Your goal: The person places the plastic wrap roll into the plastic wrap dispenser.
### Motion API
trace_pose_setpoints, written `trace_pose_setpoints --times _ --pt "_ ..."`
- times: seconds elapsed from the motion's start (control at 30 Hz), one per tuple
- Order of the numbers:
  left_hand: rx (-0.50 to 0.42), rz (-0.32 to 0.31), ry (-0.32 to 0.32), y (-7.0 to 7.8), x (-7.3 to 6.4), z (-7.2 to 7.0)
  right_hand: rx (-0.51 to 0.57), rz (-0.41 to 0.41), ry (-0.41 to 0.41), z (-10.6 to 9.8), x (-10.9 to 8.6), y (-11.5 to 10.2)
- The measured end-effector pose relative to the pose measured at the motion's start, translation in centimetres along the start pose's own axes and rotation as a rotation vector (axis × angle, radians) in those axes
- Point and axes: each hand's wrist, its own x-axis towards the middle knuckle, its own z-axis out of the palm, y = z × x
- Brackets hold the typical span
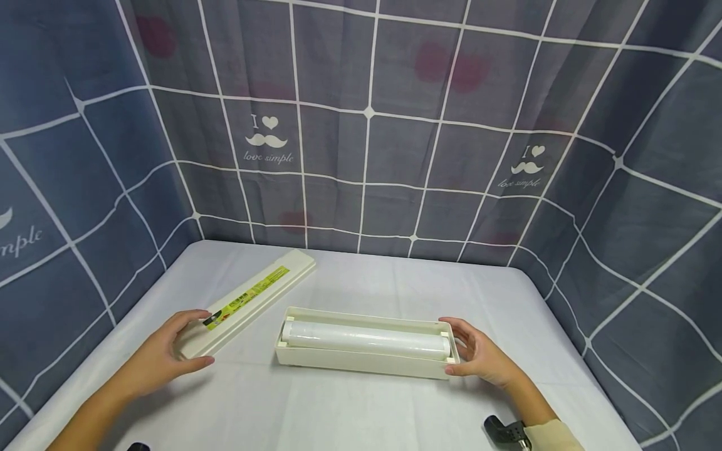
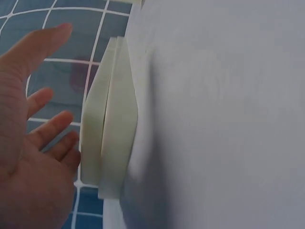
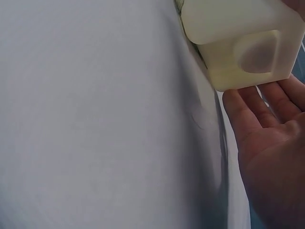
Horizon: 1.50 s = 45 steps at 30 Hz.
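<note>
A long cream plastic box (image 1: 366,363) lies on the table with its top uncovered. Inside rests a shiny white roll (image 1: 366,336) that looks like cling film. My right hand (image 1: 486,358) grips the box's right end, thumb at the near corner and fingertips at the far one. In the right wrist view, fingertips meet the edge of the box end (image 3: 214,52), which has a cut-out. To the left, a matching cream lid (image 2: 119,119) with a yellow-green label (image 1: 248,296) lies diagonally. My left hand (image 1: 160,356) is spread about its near end, thumb and fingers wide apart.
A white cloth (image 1: 361,413) covers the table. Dark grey-blue checked curtains (image 1: 333,144) enclose it at the back and both sides. A black wrist device (image 1: 502,432) sits by the right sleeve (image 1: 553,436).
</note>
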Motion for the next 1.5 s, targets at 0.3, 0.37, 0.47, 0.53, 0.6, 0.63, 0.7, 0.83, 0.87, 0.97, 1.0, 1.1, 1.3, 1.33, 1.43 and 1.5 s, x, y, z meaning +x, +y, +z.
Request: trace_pose_setpoints --times 0.3,0.37,0.47,0.53,0.6,0.63,0.7,0.83,0.87,0.97,1.0,1.1,1.3,1.33,1.43,1.5 --pt "0.091 0.076 0.014 -1.7 0.2 -0.7 0.027 -0.014 -0.03 -0.2 0.0 0.1" --pt "0.1 0.072 0.007 -2.0 0.3 -0.9 0.029 -0.013 -0.032 -0.2 0.0 0.1" --pt "0.137 0.05 -0.018 -2.4 0.4 -1.1 0.032 -0.011 -0.031 -0.2 0.0 0.1" --pt "0.165 0.022 -0.049 -2.5 0.4 -1.2 0.034 -0.01 -0.031 -0.1 0.0 0.1" --pt "0.181 -0.006 -0.086 -2.7 0.4 -1.4 0.04 -0.009 -0.032 -0.1 0.1 0.1" --pt "0.182 -0.018 -0.103 -2.8 0.5 -1.5 0.043 -0.009 -0.034 -0.1 0.1 0.1" --pt "0.178 -0.041 -0.138 -2.9 0.5 -1.6 0.047 -0.006 -0.035 -0.1 0.1 0.1" --pt "0.157 -0.056 -0.172 -3.4 0.5 -1.8 0.05 0.0 -0.032 -0.1 0.1 0.0" --pt "0.151 -0.059 -0.179 -3.5 0.5 -1.8 0.05 0.003 -0.03 -0.1 0.1 0.0" --pt "0.142 -0.067 -0.19 -3.8 0.5 -1.9 0.05 0.008 -0.029 0.0 0.1 0.0" --pt "0.14 -0.068 -0.191 -3.9 0.5 -1.9 0.051 0.01 -0.029 0.0 0.0 0.0" --pt "0.138 -0.072 -0.194 -4.1 0.6 -1.8 0.054 0.011 -0.031 -0.1 0.0 0.0" --pt "0.11 -0.107 -0.222 -4.3 0.6 -1.7 0.053 0.022 -0.032 0.0 0.0 0.0" --pt "0.105 -0.112 -0.226 -4.3 0.6 -1.7 0.052 0.024 -0.032 0.0 0.0 -0.1" --pt "0.095 -0.117 -0.231 -4.4 0.6 -1.6 0.056 0.034 -0.029 0.0 0.0 -0.1" --pt "0.106 -0.115 -0.225 -4.5 0.6 -1.5 0.057 0.037 -0.029 0.0 0.0 -0.1"
